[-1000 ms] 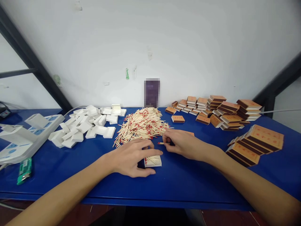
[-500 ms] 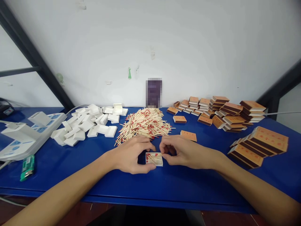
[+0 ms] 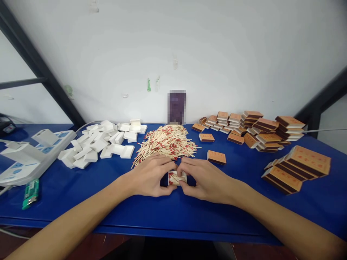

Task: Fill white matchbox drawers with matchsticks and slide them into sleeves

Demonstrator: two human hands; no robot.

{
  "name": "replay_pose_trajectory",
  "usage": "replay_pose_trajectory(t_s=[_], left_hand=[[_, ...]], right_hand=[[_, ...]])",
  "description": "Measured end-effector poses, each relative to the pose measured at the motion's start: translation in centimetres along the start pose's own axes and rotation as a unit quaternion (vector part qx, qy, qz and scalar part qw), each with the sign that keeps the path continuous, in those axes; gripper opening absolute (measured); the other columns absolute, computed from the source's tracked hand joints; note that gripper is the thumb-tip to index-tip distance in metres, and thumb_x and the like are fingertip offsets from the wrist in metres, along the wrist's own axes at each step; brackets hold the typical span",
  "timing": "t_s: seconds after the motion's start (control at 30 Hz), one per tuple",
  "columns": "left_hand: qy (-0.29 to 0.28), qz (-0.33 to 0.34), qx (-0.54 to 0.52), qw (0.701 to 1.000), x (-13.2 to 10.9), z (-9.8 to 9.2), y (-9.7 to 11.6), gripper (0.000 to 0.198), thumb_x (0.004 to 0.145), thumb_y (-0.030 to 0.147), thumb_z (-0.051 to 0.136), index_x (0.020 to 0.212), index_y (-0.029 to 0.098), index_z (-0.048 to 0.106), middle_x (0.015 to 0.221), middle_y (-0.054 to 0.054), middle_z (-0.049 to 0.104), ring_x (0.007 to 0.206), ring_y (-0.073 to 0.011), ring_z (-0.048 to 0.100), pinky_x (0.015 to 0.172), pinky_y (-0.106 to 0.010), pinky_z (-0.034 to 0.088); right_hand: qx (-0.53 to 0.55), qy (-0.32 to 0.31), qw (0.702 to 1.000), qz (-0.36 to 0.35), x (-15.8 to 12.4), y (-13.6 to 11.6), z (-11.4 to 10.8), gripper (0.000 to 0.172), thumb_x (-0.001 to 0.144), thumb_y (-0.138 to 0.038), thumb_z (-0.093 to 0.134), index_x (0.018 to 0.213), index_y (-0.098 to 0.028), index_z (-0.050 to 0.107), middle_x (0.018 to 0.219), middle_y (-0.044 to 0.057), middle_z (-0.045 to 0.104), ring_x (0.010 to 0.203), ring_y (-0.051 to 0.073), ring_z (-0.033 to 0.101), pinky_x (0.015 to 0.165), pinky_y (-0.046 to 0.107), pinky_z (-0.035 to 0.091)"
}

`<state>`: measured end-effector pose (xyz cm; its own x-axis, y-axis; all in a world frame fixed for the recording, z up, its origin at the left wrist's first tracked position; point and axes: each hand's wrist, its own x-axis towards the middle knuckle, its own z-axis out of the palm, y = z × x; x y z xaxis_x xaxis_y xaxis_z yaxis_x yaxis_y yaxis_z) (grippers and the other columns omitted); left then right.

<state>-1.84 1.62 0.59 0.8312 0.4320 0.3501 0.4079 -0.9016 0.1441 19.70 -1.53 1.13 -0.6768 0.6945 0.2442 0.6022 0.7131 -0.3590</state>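
On the blue tabletop (image 3: 173, 218), the left hand (image 3: 151, 175) is gripping a matchbox tray (image 3: 185, 178), seemingly steadying it, the right hand (image 3: 204, 177) curling over matches (image 3: 175, 178), grip unclear.

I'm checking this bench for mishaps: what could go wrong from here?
The tray between the left hand and right hand is open, so a slip might spill its matches. The match pile lies loose just beyond the hands; a knuckle could scatter it. A matchbox stack stands near the right forearm, where a bump might topple it.
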Motion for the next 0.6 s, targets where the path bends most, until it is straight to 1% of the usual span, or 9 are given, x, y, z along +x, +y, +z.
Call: replay_pose_trajectory(t_s=[0.1,0.17,0.33,0.5,0.6], left_hand=[[0.027,0.002,0.008,1.0,0.1,0.0,-0.2,0.022,0.08,0.032,0.058,0.096,0.016,0.059,0.089,-0.004,0.064,0.085,-0.0198,0.06,0.081,-0.036,0.048],[0.037,0.003,0.013,0.999,0.1,0.0,-0.2,0.022,0.08,0.03,0.058,0.097,0.017,0.058,0.09,-0.005,0.064,0.086,-0.0198,0.061,0.081,-0.036,0.049],[0.037,0.013,0.014,0.999,0.1,0.0,-0.3,0.022,0.08,0.03,0.058,0.099,0.017,0.059,0.092,-0.005,0.064,0.087,-0.0204,0.061,0.081,-0.036,0.048],[0.03,0.009,-0.002,1.0,0.1,-0.2,-0.3,0.023,0.08,0.031,0.059,0.098,0.018,0.06,0.091,-0.004,0.065,0.087,-0.02,0.061,0.082,-0.035,0.047],[0.029,0.013,0.003,0.999,0.1,-0.1,-0.3,0.022,0.079,0.031,0.059,0.096,0.017,0.061,0.088,-0.004,0.064,0.084,-0.0195,0.06,0.081,-0.035,0.047]], right_hand=[[-0.054,0.034,0.998,-0.03,-0.1,0.2,0.2,0.017,0.087,-0.026,0.055,0.098,-0.017,0.064,0.086,0.005,0.06,0.074,0.017,0.055,0.067,0.03,0.041],[-0.083,0.035,0.995,-0.042,-0.1,0.3,0.4,0.022,0.088,-0.029,0.054,0.102,-0.017,0.066,0.085,0.005,0.059,0.073,0.017,0.054,0.068,0.031,0.041],[-0.096,0.013,0.993,-0.061,-0.1,0.4,0.6,0.016,0.087,-0.028,0.055,0.097,-0.021,0.066,0.088,0.004,0.056,0.07,0.015,0.049,0.066,0.029,0.037],[-0.084,0.033,0.994,-0.067,-0.2,0.4,0.8,0.014,0.09,-0.027,0.054,0.093,-0.021,0.065,0.086,0.004,0.055,0.071,0.015,0.048,0.065,0.029,0.035],[-0.062,0.048,0.995,-0.064,-0.1,0.4,1.1,0.018,0.094,-0.027,0.05,0.088,-0.02,0.065,0.085,0.004,0.055,0.07,0.014,0.049,0.065,0.028,0.035]])
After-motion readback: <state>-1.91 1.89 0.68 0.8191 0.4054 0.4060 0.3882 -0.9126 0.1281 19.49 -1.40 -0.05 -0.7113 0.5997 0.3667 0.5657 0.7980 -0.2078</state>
